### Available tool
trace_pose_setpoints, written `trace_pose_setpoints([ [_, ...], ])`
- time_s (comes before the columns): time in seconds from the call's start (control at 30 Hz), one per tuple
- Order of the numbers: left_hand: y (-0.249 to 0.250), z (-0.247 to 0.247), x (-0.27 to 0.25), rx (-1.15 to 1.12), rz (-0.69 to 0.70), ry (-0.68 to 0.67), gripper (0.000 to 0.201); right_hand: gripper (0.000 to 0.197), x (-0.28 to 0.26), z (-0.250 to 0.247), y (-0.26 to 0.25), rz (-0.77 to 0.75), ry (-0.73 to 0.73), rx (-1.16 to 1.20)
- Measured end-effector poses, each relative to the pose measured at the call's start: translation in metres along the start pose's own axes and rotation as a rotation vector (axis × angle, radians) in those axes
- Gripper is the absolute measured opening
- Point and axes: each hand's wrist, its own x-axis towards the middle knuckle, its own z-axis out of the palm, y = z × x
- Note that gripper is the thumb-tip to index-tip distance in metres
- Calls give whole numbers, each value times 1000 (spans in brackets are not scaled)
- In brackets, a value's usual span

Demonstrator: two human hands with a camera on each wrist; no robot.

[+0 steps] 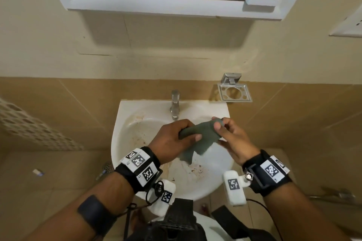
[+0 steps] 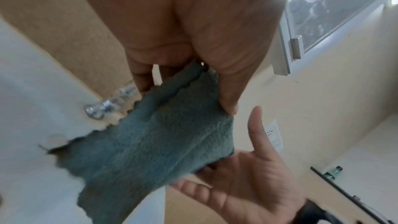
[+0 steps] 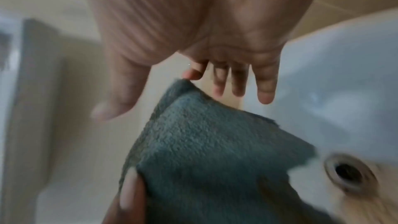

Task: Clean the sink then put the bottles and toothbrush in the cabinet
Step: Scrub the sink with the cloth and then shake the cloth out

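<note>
Cloth is grey-green terry with a zigzag-cut edge, bunched, held in the air above the sink basin, just in front of the tap. Left hand grips it: thumb and fingers curled round one end. Right hand has its fingers spread and mostly straight, one fingertip on the far corner, palm under the cloth; no real hold there.

Risks, as I judge them:
- One-handed hold, loose tail hanging. If the left grip slackens mid-refold, cloth drops into the dirty basin.
- Basin carries brown stains and specks around the front and left wall. A bunched cloth gives poor contact and may smear them, not lift them.
- Tap sits close, so a wide wipe could knock it.

Drain is open. No bottles or toothbrush in view. Mirror cabinet hangs above; soap dish on wall right.
</note>
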Motion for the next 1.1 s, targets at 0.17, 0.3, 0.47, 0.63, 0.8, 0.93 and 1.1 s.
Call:
trace_pose_setpoints([
  [0.17, -1, 19, 20, -17, -11, -14, 16, 61, 1, 3, 28, 91, -284, -70],
  [0.3, -27, 12, 37, 94, -142, 88, 17, 44, 15, -8, 38, 244, -190, 17],
  [0.47, -57, -10, 68, 370, -236, 218, 26, 20, 59, -27, 35, 130, 158, -311],
  [0.63, -64, -9, 114, 534, -463, 204, 47, 50, 141, -5, 31, -320, 95, -1128],
  [0.8, -64, -3, 138, 471, -599, 185, 18, 57, 189, 22, 67, -261, -132, -1516],
  [0.93, -77, -10, 147, 350, -695, 171, 19, 80, 197, 32, 82, -152, -317, -1544],
  [1.1, -79, -17, 156, 322, -752, 120, 12, 74, 197, -12, 87, -203, -363, -1553],
])
